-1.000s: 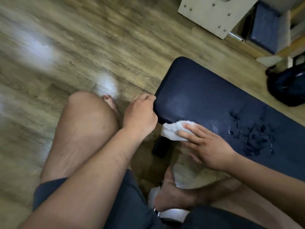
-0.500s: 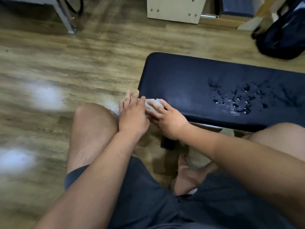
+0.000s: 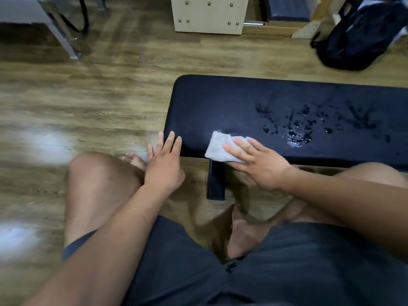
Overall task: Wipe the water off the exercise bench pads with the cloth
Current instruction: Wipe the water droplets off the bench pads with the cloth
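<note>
Water beads (image 3: 295, 131) on black padded counter (image 3: 220, 102) sit two o'clock of my flat-fingered right hand (image 3: 262, 164) pressing white fluffy cloth (image 3: 217, 146)

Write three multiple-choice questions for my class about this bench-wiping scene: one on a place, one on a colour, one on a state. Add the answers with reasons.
1. Where is the cloth on the bench pad?
A at its far edge; B hanging off its left end; C at its near edge.
2. What colour is the cloth?
A white; B red; C green.
3. How is the left hand?
A clenched in a fist; B fingers straight, at the pad's end; C gripping the cloth.

Answers:
1. C: the cloth lies on the near edge under the right hand's fingers.
2. A: it shows pale white against the dark pad.
3. B: the fingers lie straight at the pad's corner and hold nothing.
</note>
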The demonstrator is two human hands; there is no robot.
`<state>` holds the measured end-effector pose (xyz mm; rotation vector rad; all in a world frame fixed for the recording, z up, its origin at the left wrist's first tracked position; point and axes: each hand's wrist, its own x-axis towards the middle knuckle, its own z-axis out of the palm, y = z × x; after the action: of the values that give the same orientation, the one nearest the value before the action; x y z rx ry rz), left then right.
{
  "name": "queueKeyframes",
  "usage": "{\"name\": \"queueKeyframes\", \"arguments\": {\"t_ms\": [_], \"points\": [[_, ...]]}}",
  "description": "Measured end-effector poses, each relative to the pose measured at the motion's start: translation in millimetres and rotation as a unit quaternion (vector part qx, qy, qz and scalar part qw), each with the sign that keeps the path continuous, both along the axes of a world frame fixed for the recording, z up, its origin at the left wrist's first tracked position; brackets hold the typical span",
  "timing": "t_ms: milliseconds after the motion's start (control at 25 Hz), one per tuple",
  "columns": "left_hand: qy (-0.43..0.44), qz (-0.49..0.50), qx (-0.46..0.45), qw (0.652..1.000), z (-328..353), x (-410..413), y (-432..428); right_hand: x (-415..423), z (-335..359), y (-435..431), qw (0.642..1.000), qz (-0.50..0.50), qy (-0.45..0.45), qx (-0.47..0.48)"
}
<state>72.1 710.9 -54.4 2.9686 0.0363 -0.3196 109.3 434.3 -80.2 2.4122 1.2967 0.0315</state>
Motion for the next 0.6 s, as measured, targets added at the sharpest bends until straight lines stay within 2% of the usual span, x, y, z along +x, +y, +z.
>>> {"name": "queueKeyframes", "arguments": {"t_ms": [280,480,600], "points": [[-0.017,-0.014,-0.025,0.999,7.0,5.2,-46.9,1.2,4.5,14.0,0.996,-0.054,0.055,0.044],[0.021,0.000,-0.007,1.000,10.7,13.9,-62.0,-36.5,4.5,-26.6,0.967,-0.205,0.115,0.094],[0.049,0.020,-0.012,0.999,7.3,18.2,-62.6,-45.4,15.3,-21.9,0.951,-0.263,0.145,0.069]]}}
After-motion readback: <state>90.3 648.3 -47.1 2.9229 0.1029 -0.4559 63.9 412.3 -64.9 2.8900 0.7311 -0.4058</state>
